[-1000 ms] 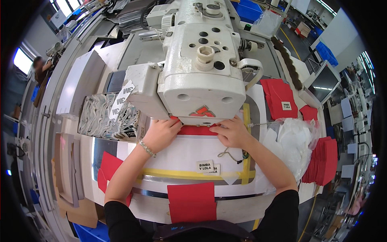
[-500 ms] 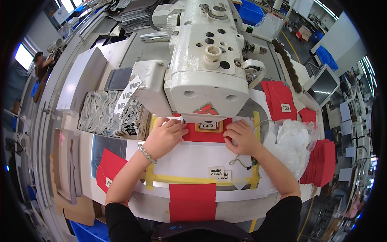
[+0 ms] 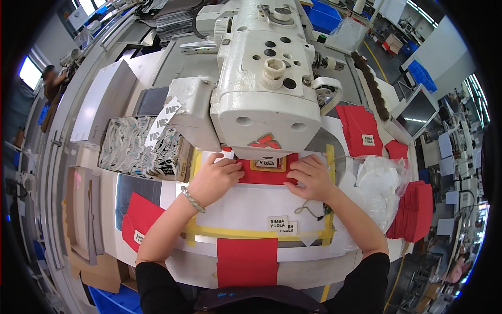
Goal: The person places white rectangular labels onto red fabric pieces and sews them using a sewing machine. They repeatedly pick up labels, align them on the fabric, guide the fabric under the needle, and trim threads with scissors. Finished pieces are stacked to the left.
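A red fabric piece (image 3: pixel 264 176) lies under the head of a white sewing machine (image 3: pixel 269 112), with a pale printed label (image 3: pixel 266 163) in a yellowish frame near its far edge. My left hand (image 3: pixel 214 180) rests on the red piece's left end, fingers bent and lying on it. On the right end, the fingertips of my right hand (image 3: pixel 311 178) touch the cloth, thumb apart. The machine head hides the needle area. Two loose labels (image 3: pixel 277 223) overlap on the white work surface (image 3: pixel 238 205) closer to me.
Folded red pieces (image 3: pixel 247 261) lie at the table's near edge. A box of labels (image 3: pixel 141 146) stands left. To the right are a clear plastic bag (image 3: pixel 371 188) of white pieces and a red stack (image 3: pixel 413 212). Yellow tape (image 3: pixel 251 234) borders the work surface.
The view has shifted slightly. My right thumb has moved a little toward the red piece's near edge; both hands stay at its ends.
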